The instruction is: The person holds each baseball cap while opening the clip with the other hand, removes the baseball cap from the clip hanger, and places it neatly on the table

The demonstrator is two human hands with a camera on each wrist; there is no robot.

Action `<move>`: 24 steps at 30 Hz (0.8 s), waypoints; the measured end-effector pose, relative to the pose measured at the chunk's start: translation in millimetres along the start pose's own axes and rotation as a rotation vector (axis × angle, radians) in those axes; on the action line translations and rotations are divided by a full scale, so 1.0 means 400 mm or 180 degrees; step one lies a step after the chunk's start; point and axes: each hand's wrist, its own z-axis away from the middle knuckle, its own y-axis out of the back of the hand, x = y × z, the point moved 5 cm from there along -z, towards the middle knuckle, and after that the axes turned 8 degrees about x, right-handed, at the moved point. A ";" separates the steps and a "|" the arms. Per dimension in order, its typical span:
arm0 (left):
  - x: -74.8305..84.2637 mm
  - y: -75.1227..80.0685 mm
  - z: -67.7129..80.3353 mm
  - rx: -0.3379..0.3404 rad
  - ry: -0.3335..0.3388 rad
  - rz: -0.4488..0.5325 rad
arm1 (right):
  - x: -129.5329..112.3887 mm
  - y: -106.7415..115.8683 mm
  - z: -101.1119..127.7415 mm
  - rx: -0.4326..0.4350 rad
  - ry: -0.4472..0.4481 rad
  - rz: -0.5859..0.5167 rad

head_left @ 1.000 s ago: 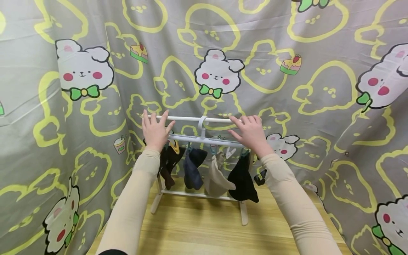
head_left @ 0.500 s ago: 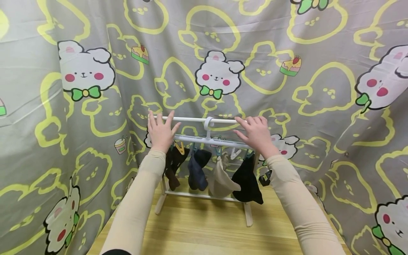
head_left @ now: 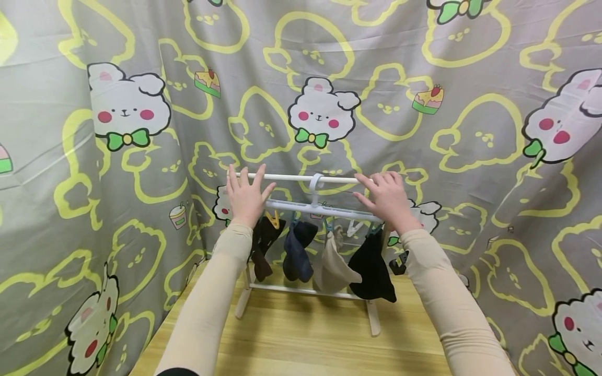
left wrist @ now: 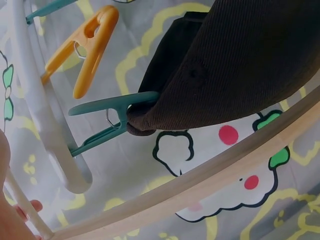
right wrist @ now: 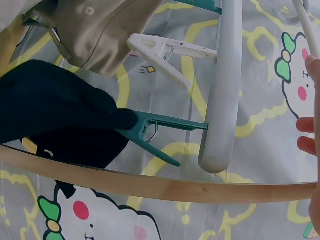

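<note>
A small wooden clothes rack (head_left: 374, 318) stands on the table with a white top bar (head_left: 293, 178). My left hand (head_left: 246, 201) lies over the bar's left end, fingers spread and mostly straight; fingertips show behind the bar in the left wrist view. At the right end, my right hand (head_left: 390, 198) has its fingers bent over the bar, thumb sticking out. From the bar hangs a pale hanger (head_left: 324, 210) with clips. Its clips hold caps: a dark brown cap (left wrist: 240, 65), a navy cap (head_left: 297, 253), a beige cap (head_left: 334, 266) and a black cap (head_left: 372, 269).
A yellow clip (left wrist: 92, 50) and a white clip (right wrist: 162, 55) on the hanger hold nothing. The light wood table (head_left: 301, 350) reaches the patterned grey curtain (head_left: 282, 68) behind and at both sides. A dark object (head_left: 398, 262) lies behind the rack's right side.
The rack, hanger and caps have shifted to the right together with both hands. The hands keep their places at the bar's ends.
</note>
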 end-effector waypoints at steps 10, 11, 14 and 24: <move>0.029 -0.008 0.001 0.0002 -0.0069 -0.0051 | 0.031 0.012 0.012 0.0031 -0.0024 -0.0030; 0.032 -0.009 0.001 -0.0002 -0.0073 -0.0057 | 0.033 0.012 0.013 0.0030 -0.0027 -0.0026; 0.039 -0.011 0.002 0.0000 -0.0083 -0.0071 | 0.039 0.015 0.015 0.0045 -0.0025 -0.0018; 0.068 -0.024 0.006 -0.0037 -0.0127 -0.0183 | 0.067 0.023 0.030 0.0115 -0.0091 -0.0093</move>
